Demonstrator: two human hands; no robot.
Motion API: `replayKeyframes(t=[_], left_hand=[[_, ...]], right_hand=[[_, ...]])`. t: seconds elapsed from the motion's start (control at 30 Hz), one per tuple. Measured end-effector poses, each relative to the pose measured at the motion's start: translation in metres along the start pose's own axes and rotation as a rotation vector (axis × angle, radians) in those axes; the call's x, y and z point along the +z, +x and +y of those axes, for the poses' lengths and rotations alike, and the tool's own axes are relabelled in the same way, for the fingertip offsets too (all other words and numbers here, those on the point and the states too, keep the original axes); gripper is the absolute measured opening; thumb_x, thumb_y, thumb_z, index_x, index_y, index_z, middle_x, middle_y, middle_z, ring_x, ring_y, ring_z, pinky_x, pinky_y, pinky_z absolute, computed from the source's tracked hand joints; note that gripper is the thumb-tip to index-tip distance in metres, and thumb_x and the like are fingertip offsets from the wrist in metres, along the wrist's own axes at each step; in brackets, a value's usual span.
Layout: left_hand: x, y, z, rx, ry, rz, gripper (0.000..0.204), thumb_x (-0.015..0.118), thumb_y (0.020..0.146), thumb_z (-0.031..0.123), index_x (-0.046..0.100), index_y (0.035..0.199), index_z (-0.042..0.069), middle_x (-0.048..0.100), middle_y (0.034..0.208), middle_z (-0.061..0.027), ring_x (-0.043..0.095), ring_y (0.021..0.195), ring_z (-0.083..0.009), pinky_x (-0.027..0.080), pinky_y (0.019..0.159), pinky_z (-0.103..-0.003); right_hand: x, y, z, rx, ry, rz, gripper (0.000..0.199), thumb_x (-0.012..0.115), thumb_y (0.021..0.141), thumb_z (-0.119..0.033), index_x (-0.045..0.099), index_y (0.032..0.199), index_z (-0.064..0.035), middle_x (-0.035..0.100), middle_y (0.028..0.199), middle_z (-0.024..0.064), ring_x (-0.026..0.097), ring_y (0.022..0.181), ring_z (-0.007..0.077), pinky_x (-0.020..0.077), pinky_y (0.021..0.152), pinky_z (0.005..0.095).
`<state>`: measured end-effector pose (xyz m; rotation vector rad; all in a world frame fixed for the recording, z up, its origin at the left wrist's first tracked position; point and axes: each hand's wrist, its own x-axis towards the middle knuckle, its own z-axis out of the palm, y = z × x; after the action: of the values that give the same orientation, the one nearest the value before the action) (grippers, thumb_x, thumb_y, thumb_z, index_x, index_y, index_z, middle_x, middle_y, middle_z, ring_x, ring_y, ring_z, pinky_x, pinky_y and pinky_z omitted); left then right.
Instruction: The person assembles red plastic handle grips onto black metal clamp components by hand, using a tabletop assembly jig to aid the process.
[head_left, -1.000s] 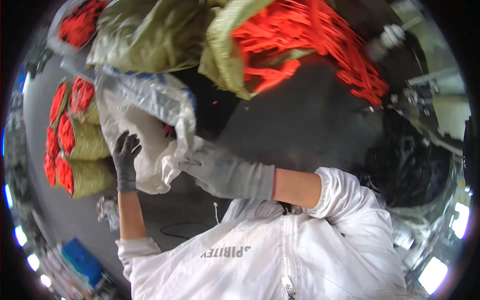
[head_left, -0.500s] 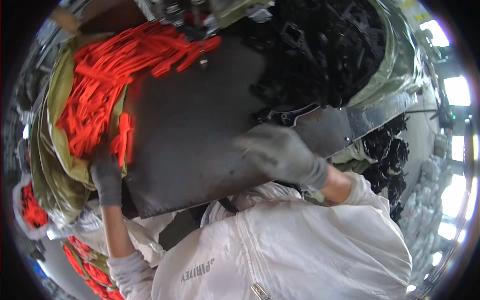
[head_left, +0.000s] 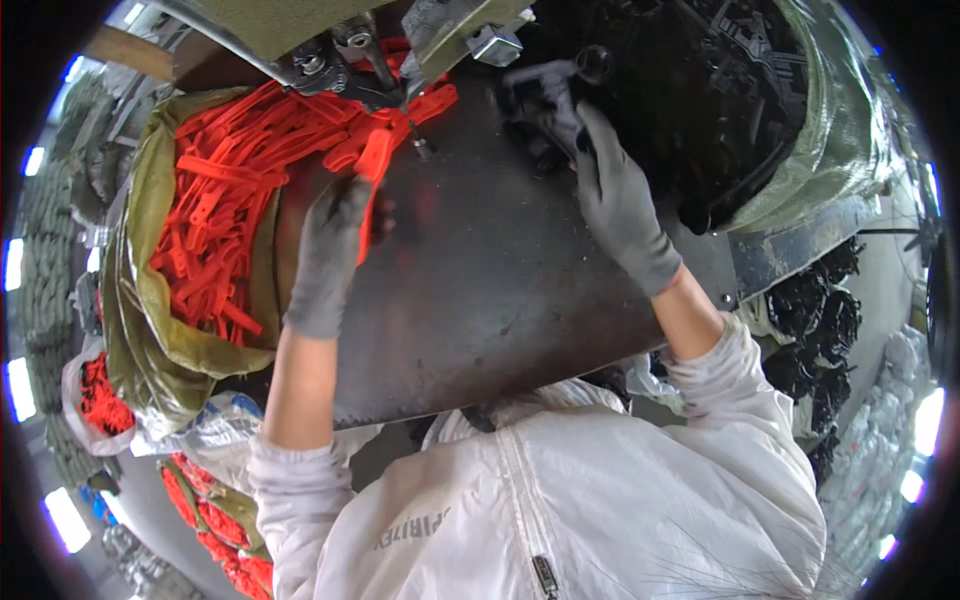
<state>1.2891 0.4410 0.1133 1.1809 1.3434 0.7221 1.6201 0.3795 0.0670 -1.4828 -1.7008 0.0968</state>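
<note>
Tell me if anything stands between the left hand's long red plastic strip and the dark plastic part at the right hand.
Yes: in this view, a thin metal rod stands between the red strip in the left hand and the dark part at the right hand. Depth is unclear.

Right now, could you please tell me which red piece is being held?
The red piece in the left hand; the others lie spilling from the green sack.
</note>
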Motion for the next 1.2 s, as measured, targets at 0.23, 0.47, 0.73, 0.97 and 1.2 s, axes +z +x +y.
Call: replayKeyframes(t=[0.23, 0.47, 0.73, 0.97, 1.2], left_hand=[[0.018, 0.026, 0.026, 0.061, -0.18, -0.098, 0.038, 0.059, 0.104, 0.034, 0.068, 0.12, 0.001, 0.072, 0.093, -0.0067, 0.068, 0.078, -0.0146, 0.054, 0.069, -0.029], [0.008, 0.029, 0.046, 0.027, 0.0, -0.173, 0.035, 0.058, 0.105, 0.028, 0.068, 0.117, -0.002, 0.073, 0.091, -0.0092, 0.07, 0.078, -0.0168, 0.056, 0.07, -0.031], [0.013, 0.031, 0.048, 0.016, 0.02, -0.172, 0.033, 0.058, 0.103, 0.025, 0.069, 0.111, -0.005, 0.073, 0.089, -0.0112, 0.071, 0.074, -0.0178, 0.057, 0.071, -0.03], [0.002, 0.067, 0.001, 0.082, 0.358, 0.029, 0.031, 0.067, 0.096, 0.026, 0.068, 0.114, 0.001, 0.073, 0.093, -0.0138, 0.071, 0.078, -0.0277, 0.058, 0.073, -0.039], [0.002, 0.114, -0.023, 0.606, 1.041, 0.432, 0.042, 0.076, 0.085, 0.034, 0.065, 0.119, 0.012, 0.066, 0.119, -0.0176, 0.066, 0.111, -0.0383, 0.056, 0.087, -0.048]], right_hand=[[0.04, 0.077, -0.067, 0.819, 1.007, -0.334, 0.059, 0.065, 0.098, -0.017, 0.046, 0.152, -0.0048, 0.064, 0.089, 0.0018, 0.056, 0.067, 0.0071, 0.0438, 0.056, 0.0239], [0.046, 0.078, -0.091, 0.58, 0.824, -0.533, 0.055, 0.062, 0.096, -0.016, 0.05, 0.148, -0.0047, 0.062, 0.084, 0.0016, 0.055, 0.061, 0.0077, 0.0423, 0.052, 0.0233], [0.054, 0.089, -0.089, 0.624, 0.801, -0.586, 0.049, 0.065, 0.094, -0.016, 0.054, 0.142, -0.0071, 0.06, 0.082, 0.001, 0.056, 0.06, 0.0077, 0.0437, 0.05, 0.025], [0.065, 0.086, -0.07, 0.74, 0.765, -0.73, 0.035, 0.065, 0.101, -0.027, 0.058, 0.131, -0.01, 0.06, 0.08, 0.0018, 0.056, 0.061, 0.009, 0.0468, 0.052, 0.0271], [0.068, 0.079, -0.081, 0.68, 0.781, -0.676, 0.039, 0.061, 0.101, -0.019, 0.056, 0.14, -0.0136, 0.06, 0.082, 0.0004, 0.056, 0.061, 0.007, 0.0498, 0.054, 0.0251]])
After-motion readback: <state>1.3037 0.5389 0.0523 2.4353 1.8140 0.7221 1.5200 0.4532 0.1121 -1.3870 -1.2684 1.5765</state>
